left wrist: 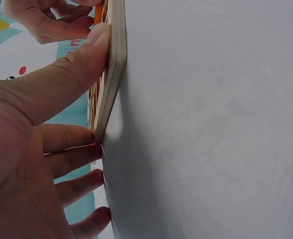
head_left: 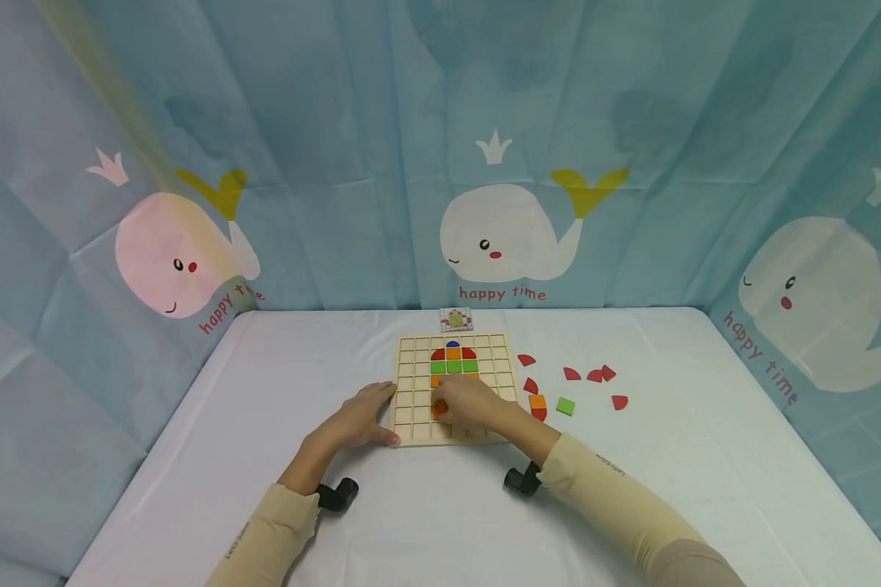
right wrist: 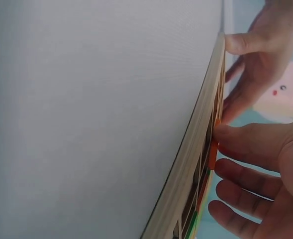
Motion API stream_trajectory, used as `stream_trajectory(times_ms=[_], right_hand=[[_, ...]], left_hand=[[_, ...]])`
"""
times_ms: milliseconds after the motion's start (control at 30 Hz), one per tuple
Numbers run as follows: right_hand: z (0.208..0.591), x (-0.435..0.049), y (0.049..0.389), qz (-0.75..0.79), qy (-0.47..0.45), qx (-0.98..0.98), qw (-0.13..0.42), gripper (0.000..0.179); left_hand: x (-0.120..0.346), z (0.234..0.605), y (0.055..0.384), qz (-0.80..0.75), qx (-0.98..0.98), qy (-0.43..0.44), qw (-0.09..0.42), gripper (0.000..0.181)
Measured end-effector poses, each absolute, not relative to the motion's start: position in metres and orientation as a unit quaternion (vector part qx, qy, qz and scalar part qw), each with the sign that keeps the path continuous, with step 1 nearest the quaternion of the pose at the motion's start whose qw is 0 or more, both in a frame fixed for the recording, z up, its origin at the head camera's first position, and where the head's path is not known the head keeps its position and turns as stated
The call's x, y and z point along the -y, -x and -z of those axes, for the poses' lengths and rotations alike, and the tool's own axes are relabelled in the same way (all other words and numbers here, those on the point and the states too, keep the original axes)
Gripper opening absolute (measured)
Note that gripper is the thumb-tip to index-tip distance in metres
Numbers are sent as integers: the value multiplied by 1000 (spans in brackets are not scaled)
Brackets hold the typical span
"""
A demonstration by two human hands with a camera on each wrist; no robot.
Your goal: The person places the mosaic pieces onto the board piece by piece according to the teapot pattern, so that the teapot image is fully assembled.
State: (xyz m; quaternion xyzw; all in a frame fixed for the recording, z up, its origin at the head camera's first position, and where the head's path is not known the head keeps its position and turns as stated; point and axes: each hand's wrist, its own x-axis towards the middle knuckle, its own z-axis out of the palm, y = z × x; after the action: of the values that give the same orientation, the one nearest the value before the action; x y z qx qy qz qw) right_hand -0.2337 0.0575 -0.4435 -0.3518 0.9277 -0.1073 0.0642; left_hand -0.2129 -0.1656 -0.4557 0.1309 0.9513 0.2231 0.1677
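A wooden grid board (head_left: 413,414) lies on the table with colored tiles set in its upper middle cells. My left hand (head_left: 363,416) rests at its left side, fingers extended along the edge and thumb (left wrist: 86,55) on the near corner. Over the board's lower middle, my right hand (head_left: 471,401) reaches in from the right. Its thumb and fingers pinch an orange tile (right wrist: 213,155) low against the grid. Above it show green tiles (head_left: 454,367), red quarter-round tiles (head_left: 438,355) and a blue piece (head_left: 452,344). The right hand hides part of the pattern.
Several loose red quarter-round pieces (head_left: 620,402) lie right of the board, with an orange square (head_left: 537,401) and a green square (head_left: 565,406). A small picture card (head_left: 456,319) lies beyond the board's far edge. A whale-print curtain (head_left: 338,244) stands behind the table.
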Motion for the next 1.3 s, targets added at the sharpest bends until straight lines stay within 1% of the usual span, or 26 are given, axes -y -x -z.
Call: stream_trajectory(times_ms=[233, 533, 767, 900, 1033, 1300], right_hand=[[442, -58, 233, 103, 359, -926, 58, 17], [443, -62, 233, 125, 350, -926, 65, 19], [444, -61, 233, 118, 365, -921, 60, 19], [442, -64, 232, 122, 358, -923, 69, 19], [438, -73, 231, 145, 345, -924, 74, 18], [433, -106, 231, 166, 303, -936, 61, 18]], left_hand=[[166, 456, 213, -225, -951, -131, 168, 97], [165, 455, 214, -220, -952, -126, 172, 97], [164, 456, 215, -225, -951, -122, 174, 98], [164, 457, 214, -227, -950, -121, 177, 98], [164, 456, 213, -230, -950, -118, 176, 98], [165, 457, 212, -230, -951, -122, 166, 98]])
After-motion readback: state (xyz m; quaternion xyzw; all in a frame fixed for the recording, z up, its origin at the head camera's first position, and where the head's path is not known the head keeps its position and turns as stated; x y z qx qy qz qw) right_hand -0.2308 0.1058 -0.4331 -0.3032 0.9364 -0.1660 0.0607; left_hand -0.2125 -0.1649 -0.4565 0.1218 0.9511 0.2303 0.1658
